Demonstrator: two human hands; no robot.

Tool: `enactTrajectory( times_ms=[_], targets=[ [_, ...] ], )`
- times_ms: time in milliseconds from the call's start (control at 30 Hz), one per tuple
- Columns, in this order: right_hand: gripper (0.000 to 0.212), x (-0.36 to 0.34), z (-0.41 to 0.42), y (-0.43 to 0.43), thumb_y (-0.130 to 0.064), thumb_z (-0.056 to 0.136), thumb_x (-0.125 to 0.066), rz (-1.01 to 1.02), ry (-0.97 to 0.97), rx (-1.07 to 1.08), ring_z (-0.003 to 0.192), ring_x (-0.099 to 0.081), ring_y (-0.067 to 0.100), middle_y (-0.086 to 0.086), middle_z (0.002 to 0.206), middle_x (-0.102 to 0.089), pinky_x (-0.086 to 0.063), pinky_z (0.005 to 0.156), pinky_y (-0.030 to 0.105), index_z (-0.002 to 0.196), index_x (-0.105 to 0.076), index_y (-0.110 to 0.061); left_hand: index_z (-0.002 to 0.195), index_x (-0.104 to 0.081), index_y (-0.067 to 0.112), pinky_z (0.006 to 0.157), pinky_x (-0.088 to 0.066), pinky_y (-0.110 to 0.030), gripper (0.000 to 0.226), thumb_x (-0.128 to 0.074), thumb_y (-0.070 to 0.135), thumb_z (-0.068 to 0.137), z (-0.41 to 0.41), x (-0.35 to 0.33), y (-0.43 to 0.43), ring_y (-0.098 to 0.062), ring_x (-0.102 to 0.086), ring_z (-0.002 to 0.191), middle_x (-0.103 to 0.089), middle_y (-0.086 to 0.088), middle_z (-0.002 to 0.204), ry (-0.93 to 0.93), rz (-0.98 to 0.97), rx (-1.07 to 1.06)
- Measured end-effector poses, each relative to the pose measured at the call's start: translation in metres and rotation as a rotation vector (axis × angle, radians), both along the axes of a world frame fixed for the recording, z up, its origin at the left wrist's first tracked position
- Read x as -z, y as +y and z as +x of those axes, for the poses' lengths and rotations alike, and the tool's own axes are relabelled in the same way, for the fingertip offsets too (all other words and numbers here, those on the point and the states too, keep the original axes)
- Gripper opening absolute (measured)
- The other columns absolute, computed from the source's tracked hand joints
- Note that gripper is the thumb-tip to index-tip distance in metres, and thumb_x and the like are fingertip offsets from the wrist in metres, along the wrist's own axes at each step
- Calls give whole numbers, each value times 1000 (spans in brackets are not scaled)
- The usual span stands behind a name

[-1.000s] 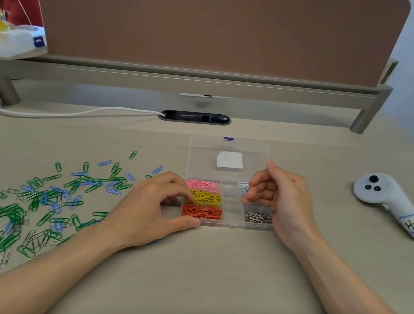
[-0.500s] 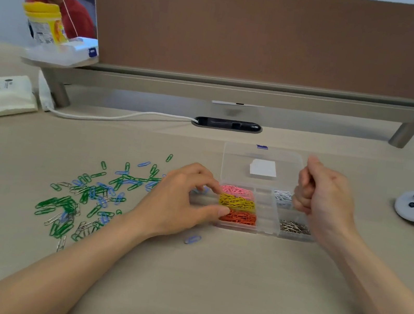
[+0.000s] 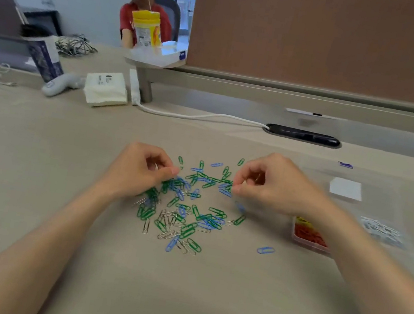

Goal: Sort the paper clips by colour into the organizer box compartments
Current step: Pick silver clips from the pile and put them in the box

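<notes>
A loose pile of green, blue and silver paper clips lies on the desk in front of me. My left hand hovers at the pile's upper left, thumb and forefinger pinched together right at some clips; whether one is held is unclear. My right hand is at the pile's upper right, its fingertips pinched on the end of a blue paper clip. The clear organizer box sits to the right, partly behind my right forearm, showing red, yellow and white clips. One blue clip lies alone.
The box's open lid with a white label lies further back. A white cable runs to a grommet. A tissue pack, controller and cup stand back left. A brown divider closes the back; a person sits behind it.
My view has swung left from the organizer box to the pile. Both hands left the box and moved onto the loose clips, fingers now pinched.
</notes>
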State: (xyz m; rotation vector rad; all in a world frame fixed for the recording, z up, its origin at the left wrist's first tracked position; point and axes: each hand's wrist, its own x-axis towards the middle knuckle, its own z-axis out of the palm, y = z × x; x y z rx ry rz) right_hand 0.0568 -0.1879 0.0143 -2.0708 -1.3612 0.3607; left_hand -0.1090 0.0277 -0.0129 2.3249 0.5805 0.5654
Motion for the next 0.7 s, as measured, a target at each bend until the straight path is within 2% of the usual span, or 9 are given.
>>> enactTrajectory(
  times_ms=[100,200,233,300,400,533,700],
  targets=[
    [7,1,-10,18,-25,76,-78,-230,-109,-81,61,-58,2,-10,68,-69,-50,65,22,72,-72,-26,67,-72,17,50,-35,-14,20,-81,32,76,-13,4,-6,-3,-44,50,-62,5,56,106,-36,133],
    [13,9,-12,22,-29,72,-83,-339,-123,-73,64,-62,1,-11,68,-70,-53,68,24,75,-72,-23,70,-73,21,53,-38,-20,19,-84,36,71,-19,5,-7,-2,-45,54,-65,5,62,249,-40,253],
    [16,13,-13,20,-31,70,-84,-363,-124,-65,63,-61,1,-11,68,-69,-53,69,25,77,-72,-23,72,-73,22,54,-38,-18,19,-85,37,70,-19,5,-8,-1,-46,54,-66,6,65,287,-24,271],
    [19,20,-15,16,-33,70,-85,-398,-134,-68,64,-59,0,-11,69,-67,-54,71,28,79,-71,-24,77,-74,22,55,-38,-12,22,-87,37,67,-19,6,-9,1,-50,56,-65,8,69,353,23,283],
    [19,25,-15,12,-34,71,-84,-400,-144,-53,65,-57,-1,-10,70,-66,-54,72,29,78,-70,-23,82,-74,23,55,-38,-10,24,-87,36,67,-16,10,-8,2,-51,57,-66,6,76,400,68,291],
    [14,26,-14,12,-31,74,-83,-398,-143,-45,67,-58,1,-10,70,-68,-54,73,31,75,-71,-24,77,-73,22,55,-37,-8,9,-81,26,77,-14,11,-11,5,-52,58,-67,10,72,417,99,346],
    [17,25,-15,12,-28,77,-80,-408,-168,-44,68,-58,2,-10,68,-67,-53,70,29,67,-67,-26,75,-68,23,58,-36,-6,12,-75,17,83,-14,10,-14,8,-53,63,-62,15,73,421,148,369]
  ],
)
